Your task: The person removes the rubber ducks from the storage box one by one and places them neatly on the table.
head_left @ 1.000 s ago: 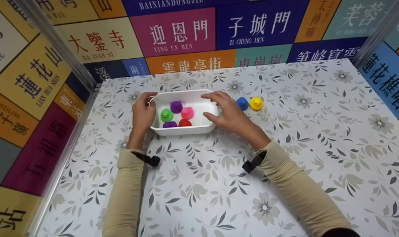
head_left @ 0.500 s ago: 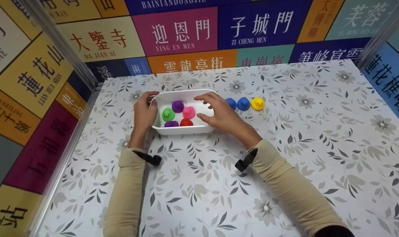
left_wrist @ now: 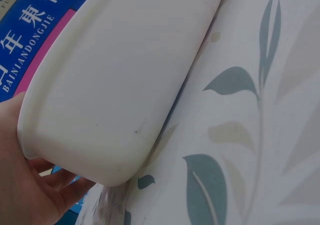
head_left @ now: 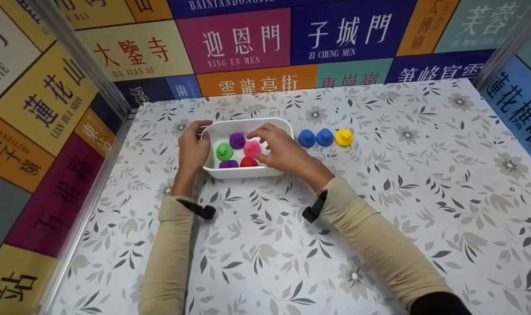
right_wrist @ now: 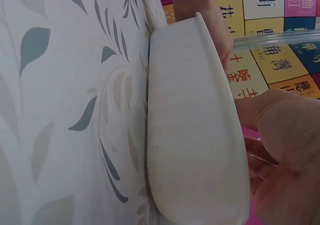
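A white plastic tub [head_left: 247,173] stands on the table, holding several small rubber ducks. My left hand [head_left: 194,148] grips its left end, thumb at the rim and fingers curled round the outside, as the left wrist view also shows. Inside are a green duck [head_left: 224,152], a pink duck [head_left: 251,149], a red duck [head_left: 248,162] and two purple ducks, one [head_left: 237,140] toward the back. Over the tub's right side reaches my right hand [head_left: 283,148], thumb and fingers spread apart beside the pink duck. Whether they touch it cannot be seen; the tub wall hides the fingertips in the right wrist view.
Right of the tub, two blue ducks [head_left: 324,137] and a yellow duck [head_left: 343,137] stand in a row on the table [head_left: 265,245] with its leaf-patterned cover. Printed panels [head_left: 234,41] rise behind the table and along its sides.
My right hand has moved left, from the tub's right rim to the pink duck, uncovering a blue duck on the table. My left hand stays on the tub.
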A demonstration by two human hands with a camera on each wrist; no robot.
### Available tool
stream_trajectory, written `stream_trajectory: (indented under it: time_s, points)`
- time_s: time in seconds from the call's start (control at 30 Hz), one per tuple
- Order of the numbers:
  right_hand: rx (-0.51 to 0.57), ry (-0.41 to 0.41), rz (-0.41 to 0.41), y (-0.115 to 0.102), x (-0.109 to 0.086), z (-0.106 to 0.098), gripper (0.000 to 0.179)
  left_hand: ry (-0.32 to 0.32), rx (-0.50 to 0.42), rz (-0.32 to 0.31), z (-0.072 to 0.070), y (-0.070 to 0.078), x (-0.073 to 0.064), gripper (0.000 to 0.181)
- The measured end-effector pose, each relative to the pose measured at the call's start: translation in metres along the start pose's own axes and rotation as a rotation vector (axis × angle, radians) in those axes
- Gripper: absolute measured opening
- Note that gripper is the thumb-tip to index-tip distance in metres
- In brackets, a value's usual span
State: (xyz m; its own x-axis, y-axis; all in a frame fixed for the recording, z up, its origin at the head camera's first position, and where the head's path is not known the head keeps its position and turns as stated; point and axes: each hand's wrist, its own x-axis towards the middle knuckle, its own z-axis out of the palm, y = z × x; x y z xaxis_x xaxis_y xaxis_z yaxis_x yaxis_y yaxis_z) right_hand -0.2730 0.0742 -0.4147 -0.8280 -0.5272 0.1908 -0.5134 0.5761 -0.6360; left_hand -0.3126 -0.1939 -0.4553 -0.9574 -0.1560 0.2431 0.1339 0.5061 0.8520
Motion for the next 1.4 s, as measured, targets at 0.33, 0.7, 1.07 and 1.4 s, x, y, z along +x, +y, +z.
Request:
stream_trajectory:
  time_s: [0.33, 0.7, 1.07, 1.4]
  points:
    - [-0.08, -0.044, -0.023, -0.005, 0.017, 0.014, 0.038, 0.007, -0.005, 0.0, -0.001, 0.0, -0.001, 0.035]
    - [-0.083, -0.074, -0.009, -0.005, 0.021, 0.016, 0.035, 0.008, 0.009, 0.0, -0.002, 0.002, 0.001, 0.035]
    - [-0.073, -0.017, 0.127, -0.008, 0.019, 0.017, 0.02, 0.01, 0.004, 0.003, -0.002, 0.003, 0.0, 0.034]
    - [-0.103, 0.002, 0.2, -0.007, 0.016, 0.017, 0.029, 0.007, 0.011, 0.001, -0.001, 0.002, 0.0, 0.035]
